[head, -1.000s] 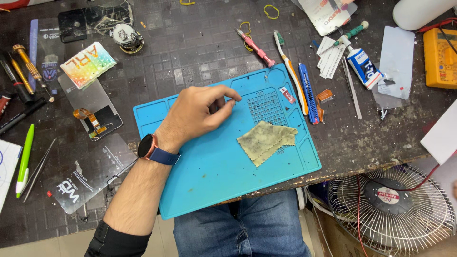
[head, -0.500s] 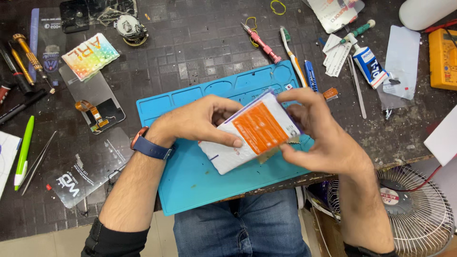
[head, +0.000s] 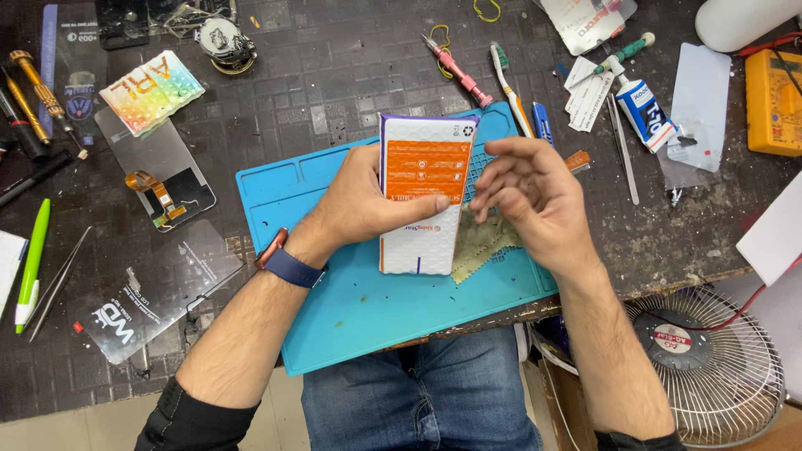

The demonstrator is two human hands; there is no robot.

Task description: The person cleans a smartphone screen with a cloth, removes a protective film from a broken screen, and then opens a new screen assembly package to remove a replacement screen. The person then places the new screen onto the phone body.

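My left hand (head: pixel 368 205) grips a flat white and orange packet (head: pixel 423 188), holding it upright over the blue work mat (head: pixel 334 292). My thumb lies across its front. My right hand (head: pixel 530 196) hovers just to the right of the packet with fingers spread and holds nothing. Under the packet's lower right corner a crumpled olive cloth (head: pixel 489 242) lies on the mat. A watch with a dark blue strap (head: pixel 284 263) sits on my left wrist.
A phone screen with an orange flex cable (head: pixel 163 188) and clear plastic films (head: pixel 154 288) lie left of the mat. Screwdrivers, a toothbrush (head: pixel 510 79), a glue tube (head: pixel 643 104) and a yellow multimeter (head: pixel 773 100) are at the back. A small fan (head: pixel 706 367) stands below the bench edge.
The packet came into both hands over the mat, then was turned upright. My right hand has let go of it and drawn slightly right; my left hand keeps the grip.
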